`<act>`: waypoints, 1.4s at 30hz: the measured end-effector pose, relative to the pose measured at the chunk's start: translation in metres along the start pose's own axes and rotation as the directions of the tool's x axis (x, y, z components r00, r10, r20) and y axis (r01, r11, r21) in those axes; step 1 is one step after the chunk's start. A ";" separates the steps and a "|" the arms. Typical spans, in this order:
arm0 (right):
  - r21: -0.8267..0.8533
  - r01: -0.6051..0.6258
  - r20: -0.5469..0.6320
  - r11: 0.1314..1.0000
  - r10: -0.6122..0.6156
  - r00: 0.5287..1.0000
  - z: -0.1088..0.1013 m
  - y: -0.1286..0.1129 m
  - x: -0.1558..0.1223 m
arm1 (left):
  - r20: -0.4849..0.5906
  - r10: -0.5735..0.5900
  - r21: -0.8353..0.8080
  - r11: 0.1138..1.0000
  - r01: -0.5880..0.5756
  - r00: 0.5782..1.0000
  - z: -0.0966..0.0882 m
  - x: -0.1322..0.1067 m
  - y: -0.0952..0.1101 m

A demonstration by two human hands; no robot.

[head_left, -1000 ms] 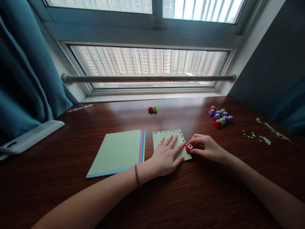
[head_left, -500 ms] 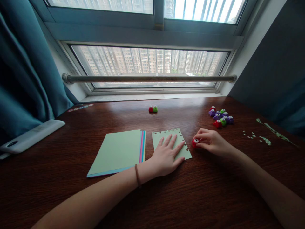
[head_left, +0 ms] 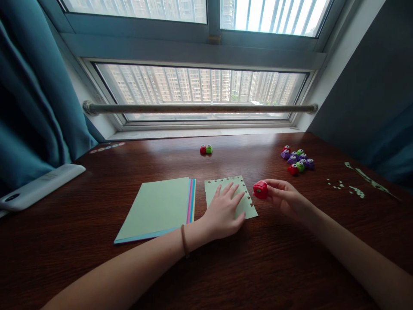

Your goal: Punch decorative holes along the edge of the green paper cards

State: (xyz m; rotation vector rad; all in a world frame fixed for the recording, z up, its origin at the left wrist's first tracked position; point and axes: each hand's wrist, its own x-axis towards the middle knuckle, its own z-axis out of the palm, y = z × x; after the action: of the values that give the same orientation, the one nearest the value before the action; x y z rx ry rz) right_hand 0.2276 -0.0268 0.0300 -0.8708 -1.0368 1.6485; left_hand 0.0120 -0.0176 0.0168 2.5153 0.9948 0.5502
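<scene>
My left hand [head_left: 224, 211] lies flat, fingers spread, on a small pale green sheet [head_left: 250, 209] whose top and right edges carry a row of punched holes. My right hand [head_left: 284, 197] pinches a small red paper punch [head_left: 260, 190], tipped on its side just off the sheet's right edge and a little above the table. A stack of coloured paper [head_left: 156, 209], pale green on top with pink and blue edges showing, rests to the left of the sheet.
A cluster of several red, green and purple punches [head_left: 298, 160] sits at the back right. A red and a green punch [head_left: 205, 149] stand near the window. Green paper scraps [head_left: 353, 186] lie far right. A white device [head_left: 38, 185] sits at the left edge beside the teal curtain.
My right hand pulled the red punch off the sheet's right edge, then lifted and tipped it onto its side. My left hand has stayed flat on the sheet.
</scene>
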 end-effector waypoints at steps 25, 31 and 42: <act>-0.787 0.581 0.258 0.208 -0.744 0.616 0.036 0.011 -0.032 | 0.129 -0.194 -0.983 0.101 0.151 0.973 -0.001 0.000 0.030; -0.842 0.538 0.381 -0.039 -0.749 0.542 0.036 0.012 -0.034 | 0.139 -0.221 -0.977 0.126 0.170 0.965 0.006 -0.002 0.031; -0.858 0.474 0.455 -0.197 -0.719 0.526 0.030 0.015 -0.034 | 0.191 -0.225 -0.980 0.009 0.198 0.955 0.006 -0.004 0.034</act>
State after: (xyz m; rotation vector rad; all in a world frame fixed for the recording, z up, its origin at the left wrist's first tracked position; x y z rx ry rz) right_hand 0.2049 -0.0689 0.0298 -0.9474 -1.9794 -0.2521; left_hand 0.0315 -0.0450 0.0271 0.9747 0.5447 0.7851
